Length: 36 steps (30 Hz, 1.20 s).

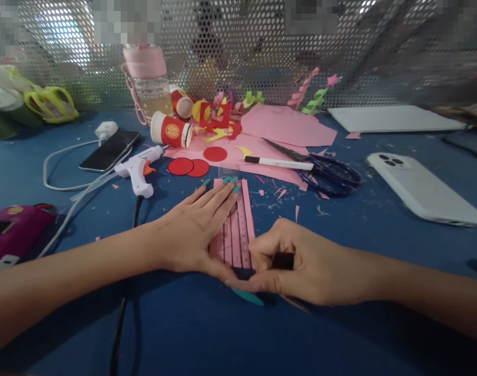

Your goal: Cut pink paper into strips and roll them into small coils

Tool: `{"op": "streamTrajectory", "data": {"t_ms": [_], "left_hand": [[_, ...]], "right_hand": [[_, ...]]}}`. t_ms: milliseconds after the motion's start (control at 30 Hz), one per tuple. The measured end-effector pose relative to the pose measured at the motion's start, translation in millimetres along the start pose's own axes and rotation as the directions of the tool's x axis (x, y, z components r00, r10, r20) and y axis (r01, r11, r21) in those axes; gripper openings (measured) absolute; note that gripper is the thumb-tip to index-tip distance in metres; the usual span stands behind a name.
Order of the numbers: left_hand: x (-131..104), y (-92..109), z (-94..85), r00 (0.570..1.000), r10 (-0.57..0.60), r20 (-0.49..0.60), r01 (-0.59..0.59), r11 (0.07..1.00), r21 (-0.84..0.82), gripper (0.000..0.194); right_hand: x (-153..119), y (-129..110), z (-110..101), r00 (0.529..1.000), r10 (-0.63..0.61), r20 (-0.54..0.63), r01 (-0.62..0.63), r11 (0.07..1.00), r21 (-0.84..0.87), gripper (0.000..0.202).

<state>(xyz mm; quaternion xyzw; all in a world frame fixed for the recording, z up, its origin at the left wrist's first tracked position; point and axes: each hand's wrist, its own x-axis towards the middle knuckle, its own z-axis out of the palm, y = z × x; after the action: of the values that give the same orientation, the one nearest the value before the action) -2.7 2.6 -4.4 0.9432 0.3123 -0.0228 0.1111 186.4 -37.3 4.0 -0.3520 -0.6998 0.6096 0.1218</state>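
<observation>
My left hand (191, 224) lies flat with its fingers stretched over a see-through ruler (244, 230) and a pink paper strip (234, 253) marked with long dark lines. Its thumb points toward my right hand (312, 261), at the strip's lower right edge. That hand is closed around a small dark object (283, 260); only a flat dark end shows between the fingers, so its kind is unclear. The thumbs are close together near the strip's bottom end. My fingers hide part of the ruler and paper.
Beyond the hands lie scissors (328, 169), a marker (279, 163), red paper circles (215, 154) and pink sheets (287, 125). To the left are a glue gun (138, 169), a black phone (109, 150) and a paper cup (171, 129). A white phone (426, 188) lies right.
</observation>
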Motion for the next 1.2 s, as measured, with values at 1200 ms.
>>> {"op": "streamTrajectory", "data": {"t_ms": [1200], "left_hand": [[0.8, -0.1, 3.8, 0.998, 0.039, -0.045, -0.037, 0.998, 0.051, 0.115]], "right_hand": [[31.4, 11.9, -30.9, 0.846, -0.007, -0.533, 0.161, 0.957, 0.243, 0.038]]}}
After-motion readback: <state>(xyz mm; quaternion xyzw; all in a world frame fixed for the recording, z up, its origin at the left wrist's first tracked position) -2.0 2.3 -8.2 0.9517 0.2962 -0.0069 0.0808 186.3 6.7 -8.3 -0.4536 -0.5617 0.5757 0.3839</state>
